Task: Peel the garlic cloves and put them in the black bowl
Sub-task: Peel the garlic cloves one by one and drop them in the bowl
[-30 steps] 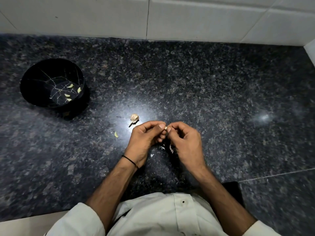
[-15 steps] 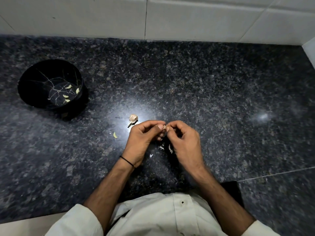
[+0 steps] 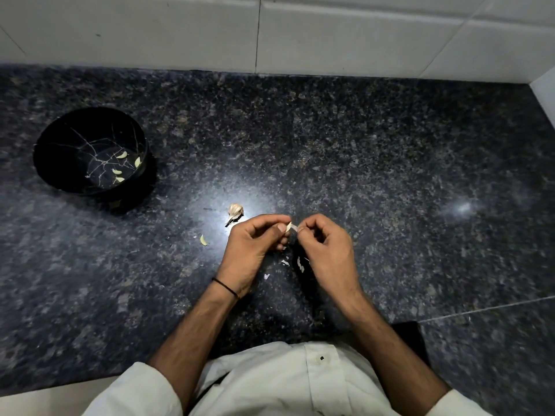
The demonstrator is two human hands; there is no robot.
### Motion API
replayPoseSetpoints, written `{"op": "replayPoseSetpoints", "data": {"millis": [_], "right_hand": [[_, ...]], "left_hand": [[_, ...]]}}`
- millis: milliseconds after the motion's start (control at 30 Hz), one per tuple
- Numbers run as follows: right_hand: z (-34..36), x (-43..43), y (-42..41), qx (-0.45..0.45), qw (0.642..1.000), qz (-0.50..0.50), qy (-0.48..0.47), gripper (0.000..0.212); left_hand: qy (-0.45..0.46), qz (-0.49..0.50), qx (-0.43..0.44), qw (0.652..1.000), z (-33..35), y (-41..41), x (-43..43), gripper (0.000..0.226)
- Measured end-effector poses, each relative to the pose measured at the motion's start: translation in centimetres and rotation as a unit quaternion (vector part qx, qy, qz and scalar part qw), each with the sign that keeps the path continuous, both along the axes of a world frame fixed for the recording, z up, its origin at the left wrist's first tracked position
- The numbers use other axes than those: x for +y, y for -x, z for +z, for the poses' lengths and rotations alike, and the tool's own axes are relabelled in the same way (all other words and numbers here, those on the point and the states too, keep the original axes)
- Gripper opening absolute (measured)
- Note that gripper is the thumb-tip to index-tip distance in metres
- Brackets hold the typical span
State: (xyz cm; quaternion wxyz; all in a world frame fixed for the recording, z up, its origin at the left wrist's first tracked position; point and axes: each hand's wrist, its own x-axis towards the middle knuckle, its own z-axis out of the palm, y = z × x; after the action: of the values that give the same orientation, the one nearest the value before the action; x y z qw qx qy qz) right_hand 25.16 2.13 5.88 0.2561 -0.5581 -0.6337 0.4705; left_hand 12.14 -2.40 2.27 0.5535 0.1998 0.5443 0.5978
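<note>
Left hand [image 3: 255,244] pinches a garlic clove [image 3: 289,226] between thumb and forefinger, held up above the desk [image 3: 390,175] in front of the body. Right hand [image 3: 324,247] has its fingers curled, tips pinching a pale bit of skin [image 3: 295,228] at the clove's end. It looks like one hand steadies while the other pulls, so the step in hand is peeling. Both hands work over a spot where peel scraps [image 3: 300,264] lie, probably so the waste drops in one place. The black bowl [image 3: 48,136] sits well apart at far left, upright, with four peeled cloves [image 3: 121,156] on its bottom. It is in reach but clear of the scraps. A leftover garlic bulb piece [image 3: 235,211] lies just beyond the left hand, and one loose clove [image 3: 203,240] is on the desk to its left; cannot tell if that one is peeled. Thin black band [image 3: 225,288] on left wrist. Task is partway, with more garlic left to do.
</note>
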Motion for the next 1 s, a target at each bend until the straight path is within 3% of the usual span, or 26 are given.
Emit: {"op": "replayPoseSetpoints", "data": {"millis": [333,500,600,733,1000], "right_hand": [[-0.8,0.2,0.0,-0.073,0.997,0.012,0.0,0.041],[-1.6,0.2,0.2,-0.025,0.999,0.042,0.006,0.006],[-1.5,0.3,0.2,0.028,0.998,0.049,0.027,0.012],[-1.3,0.6,0.2,0.082,0.995,0.042,0.046,0.004],[-2.2,0.6,0.3,0.044,0.998,0.021,0.027,0.01]], "left_hand": [[-0.004,-0.005,0.076,0.997,-0.1,0.3,0.0,0.017],[-0.012,-0.019,0.12,0.993,-0.7,0.6,-0.1,0.017],[-0.015,-0.031,0.143,0.989,-0.8,0.8,0.0,0.018],[-0.014,-0.041,0.144,0.989,-0.9,0.8,-0.1,0.019],[-0.032,-0.032,0.082,0.996,-0.3,0.1,-0.4,0.013]]}}
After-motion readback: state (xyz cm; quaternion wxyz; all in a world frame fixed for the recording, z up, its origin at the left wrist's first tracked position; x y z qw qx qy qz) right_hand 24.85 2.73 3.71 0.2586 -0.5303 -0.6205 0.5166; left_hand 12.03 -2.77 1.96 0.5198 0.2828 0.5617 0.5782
